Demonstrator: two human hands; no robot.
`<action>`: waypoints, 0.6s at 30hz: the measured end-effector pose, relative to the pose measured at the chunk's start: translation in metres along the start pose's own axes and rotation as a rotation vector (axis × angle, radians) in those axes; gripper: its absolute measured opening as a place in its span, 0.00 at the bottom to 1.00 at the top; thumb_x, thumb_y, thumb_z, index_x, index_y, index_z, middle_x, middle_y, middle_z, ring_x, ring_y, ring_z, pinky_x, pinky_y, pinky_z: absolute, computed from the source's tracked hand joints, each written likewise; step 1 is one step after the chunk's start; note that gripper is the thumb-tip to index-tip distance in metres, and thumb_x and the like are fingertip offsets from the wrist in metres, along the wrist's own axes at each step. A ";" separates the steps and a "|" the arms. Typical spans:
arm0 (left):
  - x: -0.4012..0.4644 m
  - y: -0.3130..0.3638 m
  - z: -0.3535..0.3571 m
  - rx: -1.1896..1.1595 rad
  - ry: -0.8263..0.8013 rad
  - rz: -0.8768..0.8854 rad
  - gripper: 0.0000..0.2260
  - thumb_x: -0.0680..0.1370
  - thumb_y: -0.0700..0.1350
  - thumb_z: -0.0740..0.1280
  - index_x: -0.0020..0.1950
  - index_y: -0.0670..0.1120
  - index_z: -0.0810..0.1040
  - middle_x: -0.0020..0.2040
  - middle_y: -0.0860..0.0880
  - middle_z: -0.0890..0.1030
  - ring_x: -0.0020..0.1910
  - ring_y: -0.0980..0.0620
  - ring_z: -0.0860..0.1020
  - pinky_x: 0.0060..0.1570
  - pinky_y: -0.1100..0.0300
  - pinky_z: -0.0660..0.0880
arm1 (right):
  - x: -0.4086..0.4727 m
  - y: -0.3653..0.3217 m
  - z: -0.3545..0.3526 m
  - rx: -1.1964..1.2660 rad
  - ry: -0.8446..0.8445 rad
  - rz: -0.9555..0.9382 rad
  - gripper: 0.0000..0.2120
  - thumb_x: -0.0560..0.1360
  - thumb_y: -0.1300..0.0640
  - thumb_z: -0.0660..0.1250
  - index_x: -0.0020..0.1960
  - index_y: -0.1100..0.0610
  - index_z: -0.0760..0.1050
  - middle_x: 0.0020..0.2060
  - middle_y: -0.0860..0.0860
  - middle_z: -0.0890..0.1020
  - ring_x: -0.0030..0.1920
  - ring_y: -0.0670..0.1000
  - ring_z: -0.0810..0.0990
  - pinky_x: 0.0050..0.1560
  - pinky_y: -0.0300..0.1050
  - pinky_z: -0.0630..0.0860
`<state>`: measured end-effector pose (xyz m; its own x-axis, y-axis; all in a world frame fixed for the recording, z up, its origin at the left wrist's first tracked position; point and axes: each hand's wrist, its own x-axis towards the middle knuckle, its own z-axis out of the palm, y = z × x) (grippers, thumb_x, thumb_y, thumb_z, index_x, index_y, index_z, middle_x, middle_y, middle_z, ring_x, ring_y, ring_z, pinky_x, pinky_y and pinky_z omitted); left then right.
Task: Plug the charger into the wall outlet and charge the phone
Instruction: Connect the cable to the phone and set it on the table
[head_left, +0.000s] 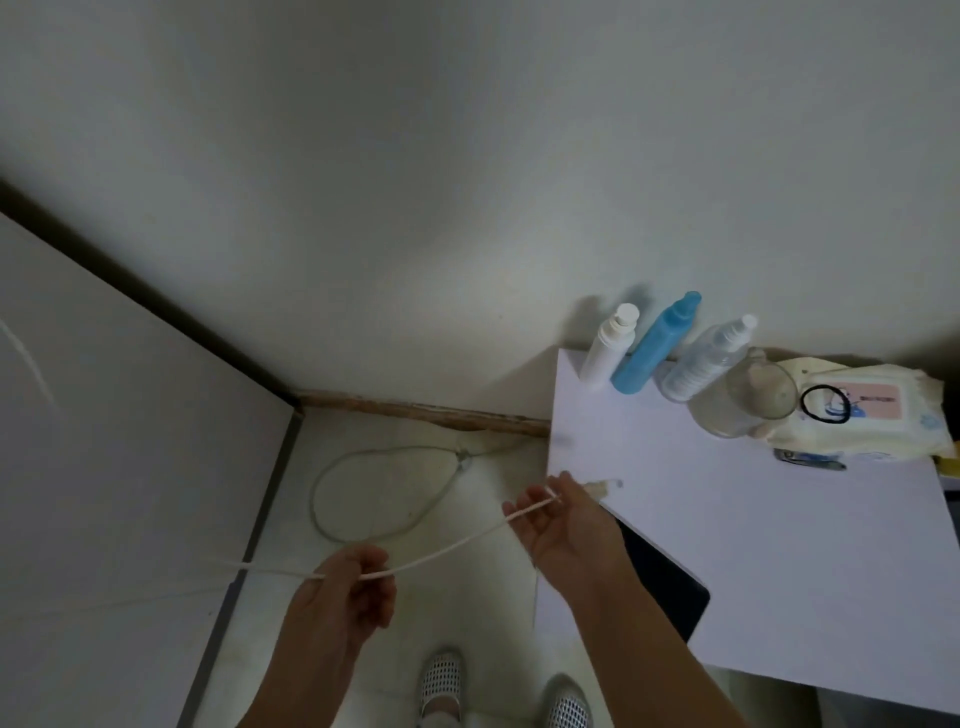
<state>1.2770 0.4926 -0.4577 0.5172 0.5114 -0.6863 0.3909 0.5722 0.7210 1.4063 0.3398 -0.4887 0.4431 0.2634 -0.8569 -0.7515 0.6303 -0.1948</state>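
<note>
A thin white charger cable (447, 550) stretches between my two hands above the floor. My left hand (343, 592) pinches it at the lower middle, and the cable trails off to the left past it. My right hand (561, 525) holds the cable's other end between fingertips, close to the white table's corner. A dark phone (665, 587) lies on the table's near left edge, partly hidden by my right forearm. No wall outlet or charger plug shows in view.
The white table (753, 545) at right carries a white bottle (610, 343), a blue bottle (657, 345), a clear bottle (706, 358), a glass cup (748, 397) and a wipes pack (862, 415). A grey cable loop (374, 493) lies on the floor. White panel at left.
</note>
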 end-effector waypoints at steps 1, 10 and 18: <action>0.002 -0.002 -0.004 -0.020 0.020 -0.050 0.12 0.77 0.36 0.53 0.38 0.39 0.73 0.19 0.47 0.76 0.18 0.54 0.74 0.19 0.67 0.71 | -0.004 -0.004 -0.003 -0.014 0.005 -0.052 0.11 0.78 0.57 0.59 0.38 0.61 0.70 0.23 0.55 0.78 0.23 0.52 0.77 0.28 0.48 0.81; -0.003 -0.004 0.033 1.071 -0.319 -0.357 0.20 0.78 0.52 0.56 0.30 0.43 0.74 0.16 0.51 0.73 0.16 0.55 0.70 0.20 0.69 0.63 | -0.037 -0.020 -0.061 -0.277 0.107 -0.249 0.16 0.79 0.48 0.53 0.42 0.58 0.70 0.20 0.50 0.69 0.18 0.46 0.64 0.26 0.42 0.65; 0.031 -0.060 0.155 1.247 -0.242 0.325 0.14 0.75 0.52 0.62 0.55 0.44 0.70 0.54 0.43 0.75 0.51 0.48 0.74 0.49 0.55 0.72 | -0.047 -0.029 -0.106 -0.376 0.187 -0.153 0.14 0.78 0.50 0.54 0.38 0.57 0.69 0.20 0.50 0.69 0.19 0.46 0.60 0.22 0.38 0.58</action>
<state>1.3875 0.3754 -0.5073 0.7924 0.3105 -0.5251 0.5927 -0.5953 0.5425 1.3556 0.2316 -0.4935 0.4931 0.0294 -0.8695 -0.8248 0.3337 -0.4564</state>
